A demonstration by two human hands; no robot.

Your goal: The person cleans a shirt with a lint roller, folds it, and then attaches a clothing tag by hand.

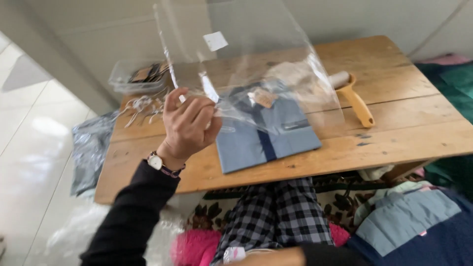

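While left hand [189, 123] grip pinches clear plastic bag [246, 64] — upright, mouth down — above folded blue shirt [268, 133], right grip hidden

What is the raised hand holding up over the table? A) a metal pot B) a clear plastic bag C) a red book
B: the left hand pinches a clear plastic bag above the folded blue shirt on the wooden table.

One folded shirt [266, 133], one clear bag [246, 64], one lint roller [352, 96].
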